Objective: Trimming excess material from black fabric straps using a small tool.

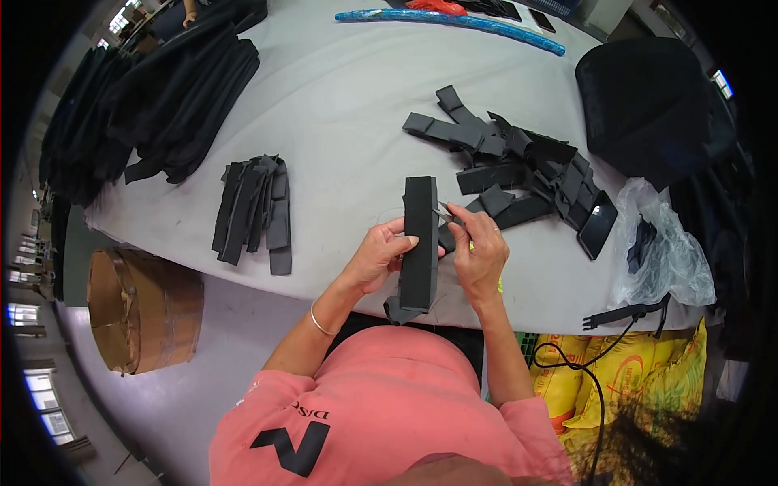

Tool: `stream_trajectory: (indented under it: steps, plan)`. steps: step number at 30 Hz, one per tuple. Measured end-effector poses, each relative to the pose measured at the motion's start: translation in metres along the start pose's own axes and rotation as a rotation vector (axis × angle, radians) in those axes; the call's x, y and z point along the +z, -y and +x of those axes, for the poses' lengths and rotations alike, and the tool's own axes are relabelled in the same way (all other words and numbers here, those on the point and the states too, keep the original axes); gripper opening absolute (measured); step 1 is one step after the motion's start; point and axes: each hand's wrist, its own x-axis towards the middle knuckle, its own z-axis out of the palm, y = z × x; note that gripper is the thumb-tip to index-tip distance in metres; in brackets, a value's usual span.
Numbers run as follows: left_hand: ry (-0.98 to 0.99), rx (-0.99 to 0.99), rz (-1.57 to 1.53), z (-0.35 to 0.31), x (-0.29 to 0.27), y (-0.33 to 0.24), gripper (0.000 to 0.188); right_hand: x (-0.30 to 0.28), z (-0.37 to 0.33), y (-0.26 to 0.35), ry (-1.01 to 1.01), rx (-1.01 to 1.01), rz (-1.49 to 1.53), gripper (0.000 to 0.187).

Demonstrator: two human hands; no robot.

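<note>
My left hand is closed round a long black fabric strip, its thumb lying on the front face. The strip stands nearly lengthwise before me, its lower end by the table's near edge, where a folded dark tail hangs. My right hand pinches small pointed metal snips, their tip against the strip's right edge. Most of the snips is hidden by the fingers. A heap of dark grey and black strips lies just beyond my right hand. To the left is a neater pile of strips.
Stacked black fabric pieces cover the far left. A blue wrapped tube lies at the back. On the right are a phone, a clear plastic bag and a buckled strap. A cardboard drum and yellow sacks flank the table.
</note>
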Motion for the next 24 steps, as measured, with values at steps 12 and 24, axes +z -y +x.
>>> stream_trajectory:
  steps: [12,24]
  plan:
    - [0.015,0.036,0.096,0.000,0.006,0.001,0.034,0.001,-0.003,-0.004,-0.096,0.031,-0.011,0.016]
    - [-0.039,0.116,0.196,0.000,0.000,0.015,0.030,0.001,0.004,0.017,0.084,-0.013,0.123,0.015]
